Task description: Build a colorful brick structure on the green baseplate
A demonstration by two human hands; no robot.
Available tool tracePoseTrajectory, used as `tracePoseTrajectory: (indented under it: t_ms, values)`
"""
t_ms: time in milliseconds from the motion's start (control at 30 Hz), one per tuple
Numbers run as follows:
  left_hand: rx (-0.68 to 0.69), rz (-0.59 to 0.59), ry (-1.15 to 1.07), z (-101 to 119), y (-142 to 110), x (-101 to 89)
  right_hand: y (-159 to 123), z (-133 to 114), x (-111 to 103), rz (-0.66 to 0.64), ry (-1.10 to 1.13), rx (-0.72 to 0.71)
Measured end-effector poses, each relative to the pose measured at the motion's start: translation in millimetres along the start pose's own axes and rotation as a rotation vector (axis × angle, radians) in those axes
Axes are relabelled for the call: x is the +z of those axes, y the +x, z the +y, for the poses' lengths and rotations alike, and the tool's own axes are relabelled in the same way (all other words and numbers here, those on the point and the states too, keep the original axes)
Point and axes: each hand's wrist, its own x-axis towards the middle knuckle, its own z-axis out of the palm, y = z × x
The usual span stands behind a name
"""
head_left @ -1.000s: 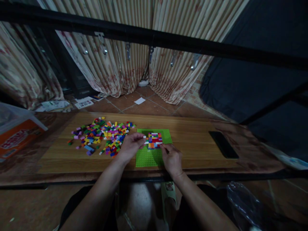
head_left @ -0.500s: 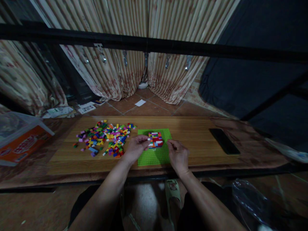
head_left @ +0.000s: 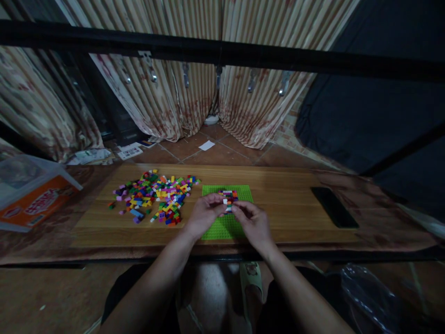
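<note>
A green studded baseplate (head_left: 225, 230) lies before me, bearing a block of multicoloured toy bricks (head_left: 229, 194). Over the near part of that block, both hands come close together. My left hand (head_left: 205, 214) reaches in from the left, thumb and fingers pinched at a small white toy brick (head_left: 225, 202). From the right, my right hand (head_left: 253, 221) has its thumb and forefinger pressed together at the block's near right side; whatever is between them is too small to make out. The fingers cover much of the block's sides.
A pile of loose toy bricks (head_left: 156, 197) spreads over the left of the wooden board (head_left: 278, 195). A black phone-like slab (head_left: 334, 207) lies at the right. A clear box with an orange label (head_left: 38, 202) stands far left. A dark bar (head_left: 194, 45) crosses beyond the board.
My right hand has moved left from beside the block to its near side, close to my left hand. The view has shifted slightly, and the fingers now hide more of the block.
</note>
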Motion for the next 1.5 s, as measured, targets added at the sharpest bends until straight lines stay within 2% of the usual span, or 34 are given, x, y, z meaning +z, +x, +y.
tracePoseTrajectory:
  t_ms: [167, 367, 500, 633, 733, 900, 967, 1067, 1167, 1267, 1400, 1500]
  values:
    - [0.048, -0.072, 0.049, -2, -1, 6.8, 6, -3, 1, -0.010, 0.054, 0.005]
    - [0.118, -0.063, 0.103, -4, -1, 10.3, 8, -3, -5, -0.067, 0.013, 0.033]
    - [0.155, -0.087, 0.140, -6, 0, 11.0, 5, -6, -4, -0.060, 0.041, 0.051]
    - [0.138, -0.112, 0.097, -3, 0, 10.9, 6, -10, -6, -0.039, 0.161, 0.117]
    - [0.116, -0.086, 0.074, 2, -1, 7.7, 10, -12, -13, 0.002, 0.180, 0.130]
    - [0.106, 0.069, 0.102, 6, 1, -4.6, 12, -6, -28, 0.037, -0.135, -0.030]
    - [0.094, 0.122, 0.121, 5, 4, -9.5, 11, -5, -30, -0.001, -0.267, -0.116]
    - [0.085, 0.133, 0.196, 3, 5, -14.4, 9, -4, -29, -0.060, -0.455, -0.204]
    - [0.075, 0.065, 0.346, 1, 4, -16.6, 9, -3, -24, -0.094, -0.637, -0.273]
    - [0.080, -0.089, 0.515, 0, 1, -16.9, 9, -1, -20, -0.104, -0.764, -0.324]
    - [0.124, -0.315, 0.649, -1, -5, -14.3, 8, 0, -17, -0.077, -0.856, -0.339]
    - [0.107, -0.375, 0.717, -2, -9, -10.7, 7, 1, -17, -0.049, -0.879, -0.345]
